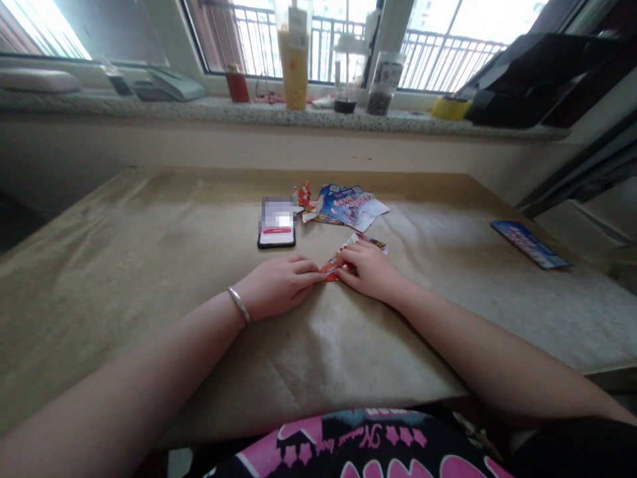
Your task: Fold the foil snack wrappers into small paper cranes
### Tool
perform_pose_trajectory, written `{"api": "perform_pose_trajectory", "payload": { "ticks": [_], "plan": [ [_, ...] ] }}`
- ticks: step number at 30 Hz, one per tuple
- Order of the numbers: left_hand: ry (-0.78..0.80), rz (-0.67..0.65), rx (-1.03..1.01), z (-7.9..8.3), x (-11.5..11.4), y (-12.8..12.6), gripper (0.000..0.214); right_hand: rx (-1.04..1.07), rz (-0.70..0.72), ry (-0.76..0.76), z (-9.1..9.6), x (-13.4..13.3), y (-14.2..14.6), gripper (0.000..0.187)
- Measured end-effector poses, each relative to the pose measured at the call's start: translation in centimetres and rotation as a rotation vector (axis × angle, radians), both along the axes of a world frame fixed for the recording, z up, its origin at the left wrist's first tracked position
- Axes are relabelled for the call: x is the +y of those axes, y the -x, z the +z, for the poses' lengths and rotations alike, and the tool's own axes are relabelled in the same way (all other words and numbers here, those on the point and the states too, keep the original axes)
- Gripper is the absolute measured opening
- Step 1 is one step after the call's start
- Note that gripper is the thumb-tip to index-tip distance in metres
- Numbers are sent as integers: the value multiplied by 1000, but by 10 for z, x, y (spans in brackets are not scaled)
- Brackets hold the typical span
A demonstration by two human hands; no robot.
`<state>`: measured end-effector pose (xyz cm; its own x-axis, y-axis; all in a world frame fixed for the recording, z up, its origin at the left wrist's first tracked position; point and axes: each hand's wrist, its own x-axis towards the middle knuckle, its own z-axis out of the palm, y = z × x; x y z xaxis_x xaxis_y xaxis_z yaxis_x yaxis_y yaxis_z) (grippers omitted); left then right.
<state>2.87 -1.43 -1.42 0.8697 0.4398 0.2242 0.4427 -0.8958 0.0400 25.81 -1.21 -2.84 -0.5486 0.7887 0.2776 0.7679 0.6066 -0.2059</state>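
A folded sheet of colourful printed paper, mostly orange and red, lies flat on the table between my hands. My left hand, with a silver bangle at the wrist, has its fingers together and closed on the paper's left tip. Over the paper's middle, my right hand grips and presses it with bent fingers, hiding part of it. The paper's far end sticks out beyond the right knuckles. Just behind lie a folded orange-and-white paper piece and a fanned pile of blue printed leaflets.
A phone with a lit screen lies left of the leaflets. Another blue leaflet is on the right of the cloth-covered table. Bottles, including a tall yellow one, stand on the stone windowsill.
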Motion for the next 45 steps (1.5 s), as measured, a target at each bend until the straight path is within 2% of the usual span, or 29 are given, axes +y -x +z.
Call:
{"api": "perform_pose_trajectory", "payload": {
  "ticks": [4, 10, 20, 24, 34, 40, 45],
  "plan": [
    [20, 5, -8, 0, 1, 0, 36, 10, -7, 17, -3, 3, 0, 16],
    [-33, 21, -15, -3, 0, -2, 35, 1, -68, 17, -6, 9, 2, 15],
    [-41, 17, -25, -6, 1, -1, 35, -103, -30, -32, 4, 4, 2, 25],
    [-14, 13, -28, -5, 3, -1, 35, -152, -35, -19, 2, 4, 2, 22],
    [66, -19, -57, -4, 5, 1, 36, -88, -112, 27, -5, 10, 1, 20],
    [51, 0, -35, -5, 6, 0, 34, -63, -105, 36, -7, 11, 1, 20],
    [9, -13, -19, -5, 6, -1, 33, -110, -113, -19, -4, 7, 2, 19]
  ]
}}
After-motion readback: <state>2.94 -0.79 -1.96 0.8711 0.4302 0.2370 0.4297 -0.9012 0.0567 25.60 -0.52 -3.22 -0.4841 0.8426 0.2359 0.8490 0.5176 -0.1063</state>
